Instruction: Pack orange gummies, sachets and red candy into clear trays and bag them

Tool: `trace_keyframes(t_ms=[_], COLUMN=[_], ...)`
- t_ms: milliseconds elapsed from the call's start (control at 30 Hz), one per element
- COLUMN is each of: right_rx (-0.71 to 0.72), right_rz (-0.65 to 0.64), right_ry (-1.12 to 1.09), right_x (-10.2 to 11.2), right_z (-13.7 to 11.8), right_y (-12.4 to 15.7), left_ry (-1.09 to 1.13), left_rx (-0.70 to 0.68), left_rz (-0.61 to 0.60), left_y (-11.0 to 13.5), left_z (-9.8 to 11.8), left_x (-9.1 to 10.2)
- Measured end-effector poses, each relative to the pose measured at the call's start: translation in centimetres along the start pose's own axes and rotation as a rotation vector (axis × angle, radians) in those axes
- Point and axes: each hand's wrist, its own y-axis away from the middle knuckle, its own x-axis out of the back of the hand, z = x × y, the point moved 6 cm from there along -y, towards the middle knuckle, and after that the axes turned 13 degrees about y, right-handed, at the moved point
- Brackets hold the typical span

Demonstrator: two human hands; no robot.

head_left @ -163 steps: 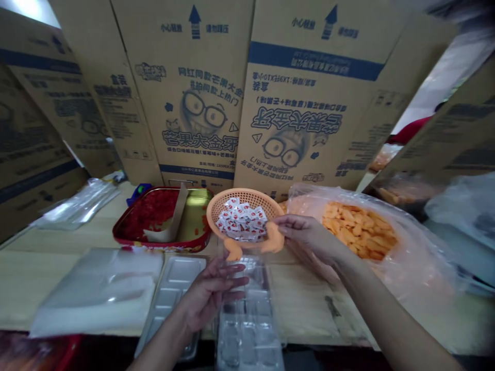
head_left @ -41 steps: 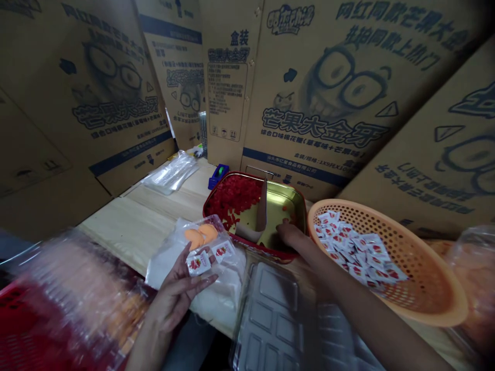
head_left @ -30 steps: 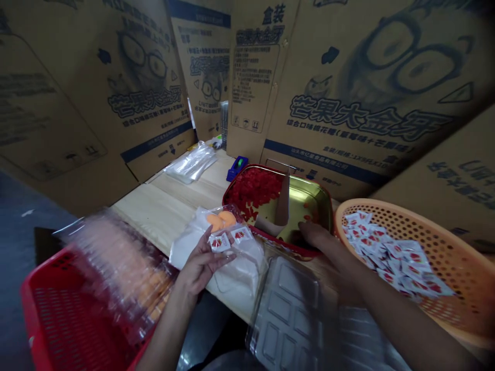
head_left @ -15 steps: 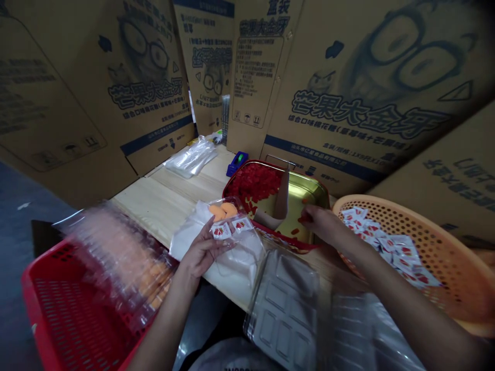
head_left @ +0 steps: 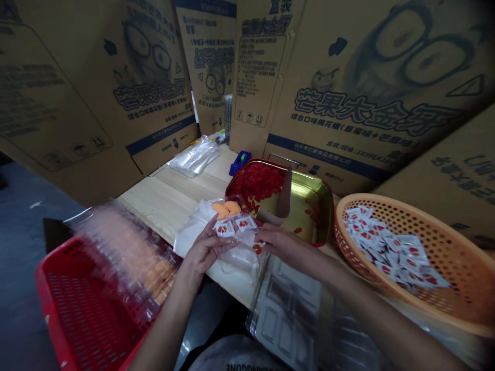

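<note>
My left hand (head_left: 204, 248) grips a clear plastic tray (head_left: 236, 222) that carries two orange candies (head_left: 227, 209) and two small white-and-red sachets (head_left: 235, 225). My right hand (head_left: 277, 244) is closed at the tray's near right corner, pinching small red candy pieces (head_left: 257, 249) against it. Just behind stands a red-rimmed metal tin (head_left: 323, 205) with a heap of red candies (head_left: 258, 182) on its left side and a cardboard divider across it.
An orange basket (head_left: 421, 304) of sachets sits at the right. Stacked clear trays (head_left: 288, 314) lie at the table's near edge, with clear bags (head_left: 195, 157) further back. A red crate (head_left: 77, 304) with filled packs stands at the lower left. Cardboard boxes (head_left: 340, 93) wall the back.
My right hand has drawn back from the tin to the tray's right corner, bringing red pieces with it. My left hand keeps holding the tray in about the same place.
</note>
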Motion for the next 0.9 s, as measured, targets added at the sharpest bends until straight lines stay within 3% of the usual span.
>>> trace_keyframes(t_ms=[167, 267, 400, 533, 633, 733, 800, 900], right_rx=[-0.038, -0.002, 0.104, 0.059, -0.192, -0.566, -0.694, -0.698], right_rz=[0.122, 0.163, 0.058, -0.044, 0.083, 0.132, -0.037, -0.245], right_ry=[0.04, 0.04, -0.028, -0.023, 0.066, 0.429, 0.622, 0.658], right_x=[0.7, 1.0, 0.1, -0.5, 1.6, 4.6, 5.0, 3.4], right_z=[1.0, 0.3, -3.0, -4.5, -0.7, 6.2, 10.3, 14.1], right_y=[0.2, 0.0, -1.0, -1.4, -0.6, 1.4, 2.5, 3.1], left_ry=[0.006, 0.023, 0.039, 0.049, 0.062, 0.063, 0.052, 0.042], left_rx=[0.005, 0.009, 0.002, -0.022, -0.022, -0.013, -0.013, -0.003], left_rz=[-0.002, -0.006, -0.021, -0.033, -0.034, -0.036, -0.039, -0.032], left_y=[0.1, 0.1, -0.1, -0.2, 0.0, 0.1, 0.1, 0.1], left_z=[0.1, 0.0, -0.2, -0.1, 0.1, 0.2, 0.2, 0.1], left_x=[0.0, 0.0, 0.0, -0.1, -0.2, -0.3, -0.3, -0.2])
